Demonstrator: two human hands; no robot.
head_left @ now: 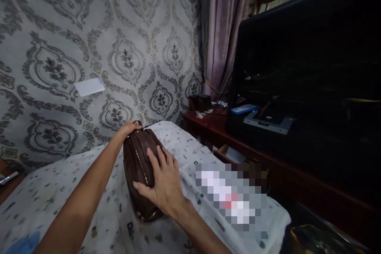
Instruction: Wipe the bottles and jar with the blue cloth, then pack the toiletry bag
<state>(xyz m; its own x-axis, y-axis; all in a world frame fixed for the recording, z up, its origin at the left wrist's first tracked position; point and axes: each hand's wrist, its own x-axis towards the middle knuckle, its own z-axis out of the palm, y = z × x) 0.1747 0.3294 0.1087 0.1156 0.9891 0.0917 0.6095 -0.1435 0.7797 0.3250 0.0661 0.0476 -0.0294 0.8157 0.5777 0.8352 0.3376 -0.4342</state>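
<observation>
A dark brown leather bag (pixel 142 158) with brass-coloured zips lies on the printed white sheet. At its far end, my left hand (pixel 132 127) is closed round the short handle loop, with its fingers partly hidden. My right hand (pixel 168 184) rests against the bag's right side, fingers spread and thumb stretched across the zip, gripping nothing. The zip looks closed along the stretch that shows.
Grey patterned wallpaper rises behind the bed (pixel 175 139). To the right stands a dark red desk (pixel 205 123) with small dark boxes (pixel 199 102), a large black screen (pixel 306 59) and a part-open drawer (pixel 229 154). A blurred-out patch covers something on the sheet.
</observation>
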